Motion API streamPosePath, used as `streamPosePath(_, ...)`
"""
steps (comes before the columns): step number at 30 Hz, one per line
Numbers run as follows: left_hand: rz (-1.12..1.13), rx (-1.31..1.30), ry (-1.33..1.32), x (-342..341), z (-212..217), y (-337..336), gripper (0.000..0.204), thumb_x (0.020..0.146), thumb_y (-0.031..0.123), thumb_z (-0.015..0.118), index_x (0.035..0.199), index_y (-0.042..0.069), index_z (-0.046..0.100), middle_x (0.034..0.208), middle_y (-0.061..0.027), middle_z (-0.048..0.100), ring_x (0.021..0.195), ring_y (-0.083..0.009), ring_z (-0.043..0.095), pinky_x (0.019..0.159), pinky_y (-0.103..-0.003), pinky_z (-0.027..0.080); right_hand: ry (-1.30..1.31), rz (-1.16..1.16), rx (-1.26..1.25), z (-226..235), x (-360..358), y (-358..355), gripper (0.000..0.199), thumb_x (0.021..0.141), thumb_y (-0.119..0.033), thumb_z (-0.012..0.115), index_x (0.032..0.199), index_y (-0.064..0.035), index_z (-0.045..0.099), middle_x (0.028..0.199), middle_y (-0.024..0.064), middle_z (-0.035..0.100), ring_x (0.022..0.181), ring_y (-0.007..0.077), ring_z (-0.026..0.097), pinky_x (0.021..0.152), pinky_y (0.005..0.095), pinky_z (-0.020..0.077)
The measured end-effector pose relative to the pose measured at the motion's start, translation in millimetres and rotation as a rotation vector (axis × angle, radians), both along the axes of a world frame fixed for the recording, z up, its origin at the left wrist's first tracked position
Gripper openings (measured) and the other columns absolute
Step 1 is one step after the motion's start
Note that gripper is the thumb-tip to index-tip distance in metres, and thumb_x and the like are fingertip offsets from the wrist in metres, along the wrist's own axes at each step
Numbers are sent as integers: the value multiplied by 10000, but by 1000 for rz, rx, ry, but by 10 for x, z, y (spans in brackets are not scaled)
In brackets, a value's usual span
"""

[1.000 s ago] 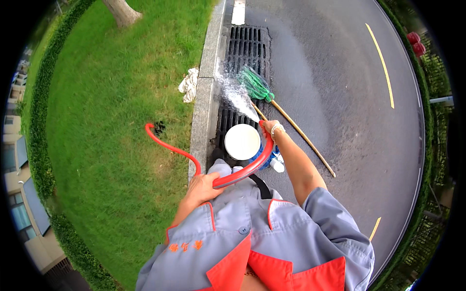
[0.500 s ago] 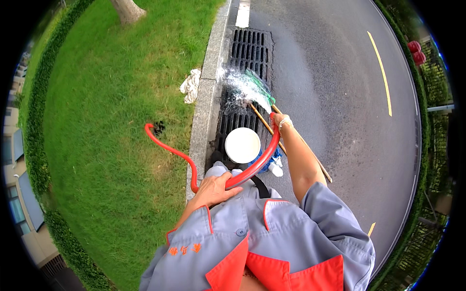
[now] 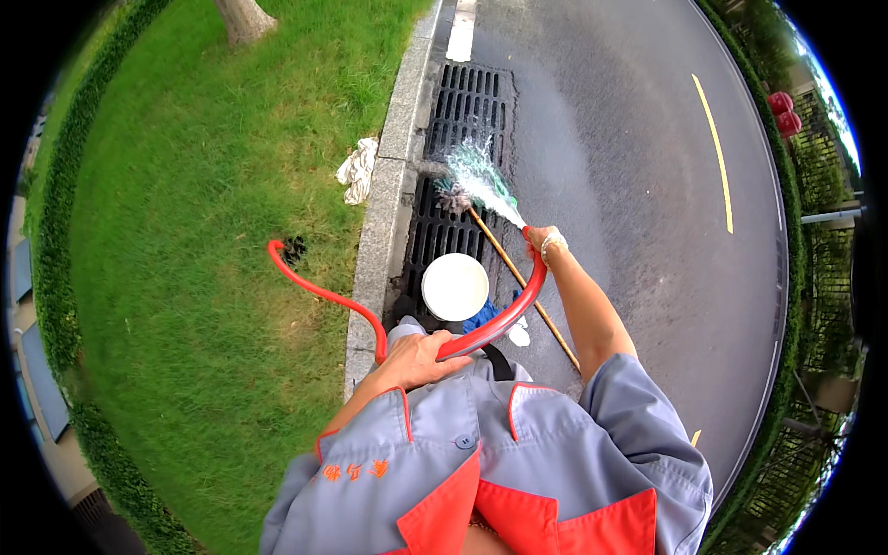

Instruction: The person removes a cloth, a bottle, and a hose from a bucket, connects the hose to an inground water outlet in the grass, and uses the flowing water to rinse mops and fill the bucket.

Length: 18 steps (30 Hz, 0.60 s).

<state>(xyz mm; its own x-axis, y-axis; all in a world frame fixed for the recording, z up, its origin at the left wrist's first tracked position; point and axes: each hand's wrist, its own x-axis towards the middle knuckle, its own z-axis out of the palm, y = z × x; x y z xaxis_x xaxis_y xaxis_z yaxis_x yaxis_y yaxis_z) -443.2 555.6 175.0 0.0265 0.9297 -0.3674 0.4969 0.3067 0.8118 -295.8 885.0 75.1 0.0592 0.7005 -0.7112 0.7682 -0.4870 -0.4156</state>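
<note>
My right hand (image 3: pixel 543 242) is wrapped round the end of a red hose (image 3: pixel 520 310), and a burst of white water (image 3: pixel 481 176) shoots from it. My left hand (image 3: pixel 413 361) closes on the same hose at my waist. The spray lands over a mop head (image 3: pixel 453 197) and a green bristled or net-like thing (image 3: pixel 502 192), both lying on the black drain grate (image 3: pixel 439 236). Water partly hides the green thing. From the mop head a wooden handle (image 3: pixel 524 282) slants back toward me. Nearer my feet stands a white bucket (image 3: pixel 455 287), its inside pale.
A blue cloth (image 3: pixel 482 314) and a white object (image 3: pixel 519 332) lie beside the bucket. The stone kerb (image 3: pixel 375 231) separates grass from asphalt. On the grass are a crumpled pale cloth (image 3: pixel 357 171), a dark hole or clump (image 3: pixel 294 249) by the hose, and a tree trunk (image 3: pixel 244 20).
The spray has swung away from the kerb, and the mop head shows more clearly. One of the two wooden handles is no longer visible. Both hands keep hold of the hose.
</note>
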Motion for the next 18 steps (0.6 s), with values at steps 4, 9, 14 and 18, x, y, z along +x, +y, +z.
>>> streamPosePath(4, 68, -11, 0, 33, -11, 86, 535, 790, 581, 618, 958, 74, 617, 800, -215, 661, 768, -386, 644, 694, -463, 486, 32, -74, -12, 177, -91, 184, 195, 815, -150, 535, 685, -19, 598, 595, 91, 570, 484, 199, 541, 437, 361, 441)
streamPosePath(9, 57, 0, -18, -84, -22, 72, 542, 785, 577, 623, 955, 62, 624, 795, -206, 666, 790, -378, 650, 704, -461, 488, -60, 59, -20, 126, -167, 74, 202, 801, -176, 546, 733, -7, 635, 609, 92, 589, 526, 202, 577, 457, 367, 439)
streamPosePath(14, 85, -4, -1, -60, 10, 136, 494, 788, 528, 644, 952, 63, 631, 784, -189, 663, 768, -361, 650, 686, -448, 490, -23, 21, -40, 74, -169, 291, 216, 818, -165, 514, 707, -10, 615, 603, 95, 586, 501, 190, 556, 441, 354, 424)
streamPosePath(18, 126, -14, 22, -47, 51, 242, 443, 788, 480, 668, 949, 69, 640, 761, -183, 657, 745, -342, 652, 672, -436, 492, -32, -7, 9, 157, -253, 393, 224, 838, -169, 519, 703, -13, 606, 596, 92, 581, 474, 195, 544, 441, 360, 427)
